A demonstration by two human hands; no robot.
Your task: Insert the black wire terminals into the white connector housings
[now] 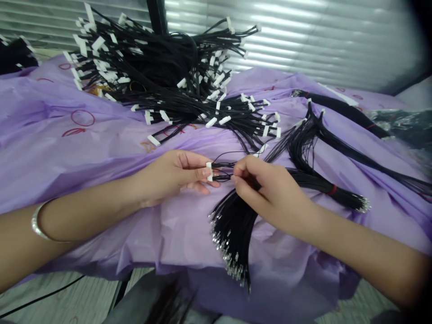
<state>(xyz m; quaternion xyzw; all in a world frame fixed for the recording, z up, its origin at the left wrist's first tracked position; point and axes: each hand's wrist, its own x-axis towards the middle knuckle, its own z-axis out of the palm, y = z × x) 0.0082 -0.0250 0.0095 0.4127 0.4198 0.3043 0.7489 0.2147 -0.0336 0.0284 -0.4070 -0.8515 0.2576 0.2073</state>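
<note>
My left hand [172, 176] pinches a small white connector [209, 171] between thumb and fingers. My right hand [266, 189] is closed on thin black wires [224, 172] that run into that connector. Under my right hand lies a bundle of loose black wires [232, 229] with metal-tipped ends hanging over the table's front edge. Both hands rest on a purple plastic sheet [60, 144].
A big heap of black wires with white connectors [168, 76] lies at the back. More black wire bundles [337, 144] spread to the right, one tied with a red band [333, 189]. Red rubber bands [83, 118] lie at left. A corrugated wall stands behind.
</note>
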